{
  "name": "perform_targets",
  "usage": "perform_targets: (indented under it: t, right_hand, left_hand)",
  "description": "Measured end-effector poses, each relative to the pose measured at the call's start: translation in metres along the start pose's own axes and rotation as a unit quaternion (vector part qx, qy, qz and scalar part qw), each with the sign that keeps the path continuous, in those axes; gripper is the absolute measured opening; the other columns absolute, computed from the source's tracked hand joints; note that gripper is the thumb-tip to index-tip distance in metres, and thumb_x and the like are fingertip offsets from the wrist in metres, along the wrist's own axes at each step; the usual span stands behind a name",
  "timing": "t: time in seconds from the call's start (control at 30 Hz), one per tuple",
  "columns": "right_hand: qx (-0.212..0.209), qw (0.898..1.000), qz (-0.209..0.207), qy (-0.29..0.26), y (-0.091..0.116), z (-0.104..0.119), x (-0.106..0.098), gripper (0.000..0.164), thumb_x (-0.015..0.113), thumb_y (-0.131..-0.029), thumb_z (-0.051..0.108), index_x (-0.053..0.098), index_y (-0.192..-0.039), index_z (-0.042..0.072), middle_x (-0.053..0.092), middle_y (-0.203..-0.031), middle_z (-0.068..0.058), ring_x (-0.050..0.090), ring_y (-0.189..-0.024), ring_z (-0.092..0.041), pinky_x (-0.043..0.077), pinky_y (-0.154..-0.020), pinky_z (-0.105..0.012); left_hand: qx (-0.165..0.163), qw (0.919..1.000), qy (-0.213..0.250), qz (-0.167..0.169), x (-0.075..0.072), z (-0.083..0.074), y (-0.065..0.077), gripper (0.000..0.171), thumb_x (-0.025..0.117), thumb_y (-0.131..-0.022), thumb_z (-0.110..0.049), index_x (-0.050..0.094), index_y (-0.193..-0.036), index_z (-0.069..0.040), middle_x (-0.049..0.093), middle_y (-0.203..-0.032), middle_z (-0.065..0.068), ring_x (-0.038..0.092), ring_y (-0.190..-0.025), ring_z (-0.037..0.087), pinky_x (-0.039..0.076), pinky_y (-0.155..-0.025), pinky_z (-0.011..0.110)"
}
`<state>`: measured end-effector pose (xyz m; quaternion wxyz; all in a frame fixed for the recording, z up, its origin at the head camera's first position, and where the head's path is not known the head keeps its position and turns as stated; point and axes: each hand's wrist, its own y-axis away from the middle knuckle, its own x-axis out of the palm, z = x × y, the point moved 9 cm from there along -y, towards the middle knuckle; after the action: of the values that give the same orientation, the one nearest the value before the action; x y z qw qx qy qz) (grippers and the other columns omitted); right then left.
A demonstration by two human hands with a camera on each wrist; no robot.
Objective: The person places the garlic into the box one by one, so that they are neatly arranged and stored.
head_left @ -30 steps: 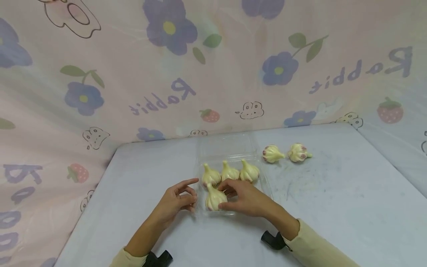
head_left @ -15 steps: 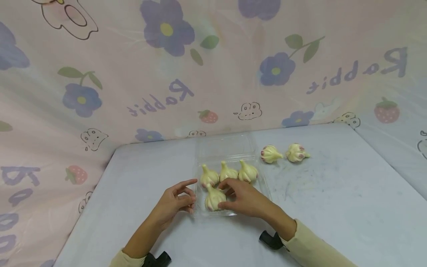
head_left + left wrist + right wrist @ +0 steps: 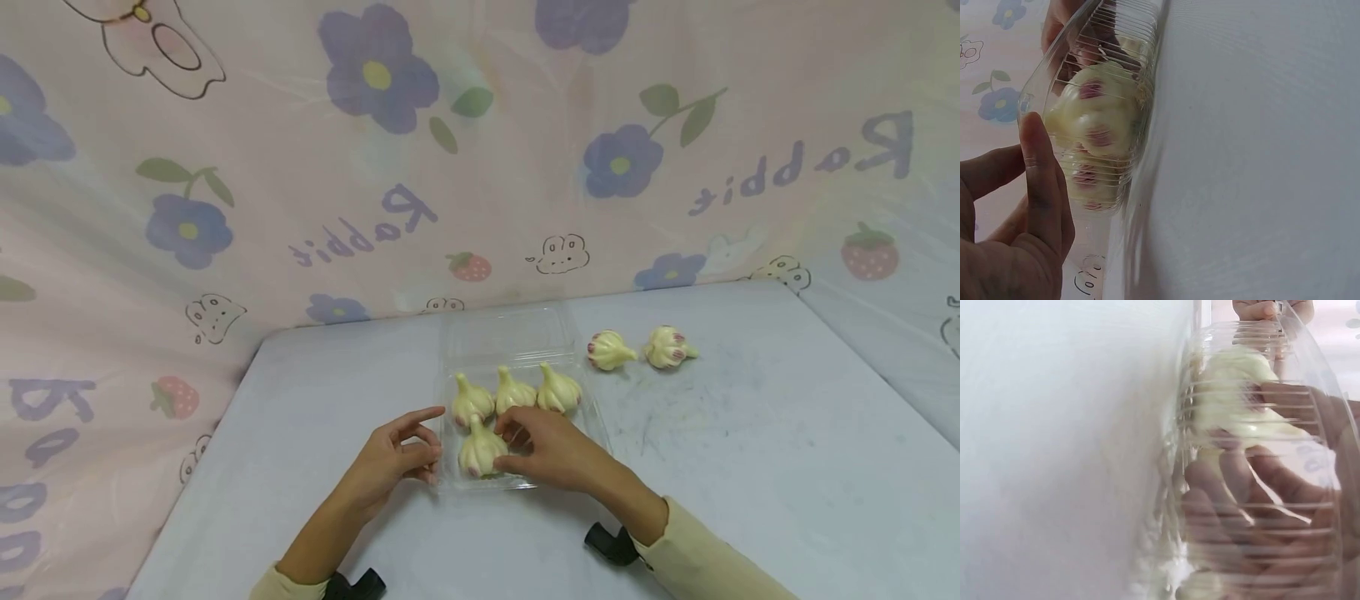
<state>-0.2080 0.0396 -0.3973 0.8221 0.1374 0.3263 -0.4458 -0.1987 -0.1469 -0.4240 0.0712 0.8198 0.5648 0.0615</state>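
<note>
Garlic bulb (image 3: 482, 450) sits at the near left of the clear container (image 3: 510, 487), pinched by the right hand (image 3: 553, 446). Left hand (image 3: 390, 458), fingers loosely bent, touches the container's left rim. Three other bulbs (image 3: 516, 390) stand in its far row; two loose bulbs (image 3: 611, 351) lie right of it.

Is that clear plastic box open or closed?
The box is open: its lid lies folded back, and the right hand reaches inside to a garlic bulb.

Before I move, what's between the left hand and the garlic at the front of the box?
The clear box's side wall stands between the left hand and the front garlic; the left wrist view shows the garlic through it.
</note>
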Motion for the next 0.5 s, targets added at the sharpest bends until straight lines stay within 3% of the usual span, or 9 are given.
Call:
perform_targets:
  t: [0.23, 0.5]
  right_hand:
    - [0.010, 1.000, -0.007, 0.017, -0.0011, -0.0015, 0.0013, 0.029, 0.074, -0.089, 0.037, 0.064, -0.107, 0.017, 0.068, -0.098, 0.005, 0.065, -0.092, -0.013, 0.054, -0.077, -0.026]
    - [-0.001, 1.000, -0.019, 0.016, 0.0002, 0.0008, -0.0012, 0.030, 0.078, -0.086, 0.028, 0.065, -0.109, 0.016, 0.068, -0.103, 0.002, 0.066, -0.092, -0.016, 0.054, -0.077, -0.026]
  left_hand:
    - [-0.003, 1.0000, -0.005, -0.004, -0.0012, 0.0000, 0.0003, 0.063, 0.064, -0.093, 0.000, 0.038, -0.151, -0.001, 0.056, -0.099, 0.004, 0.064, -0.071, 0.008, 0.060, -0.064, 0.022]
    - [-0.009, 0.9999, -0.004, -0.006, -0.0016, 0.0023, -0.0005, 0.064, 0.064, -0.092, -0.001, 0.039, -0.151, -0.003, 0.056, -0.100, 0.003, 0.064, -0.073, 0.008, 0.060, -0.065, 0.022]
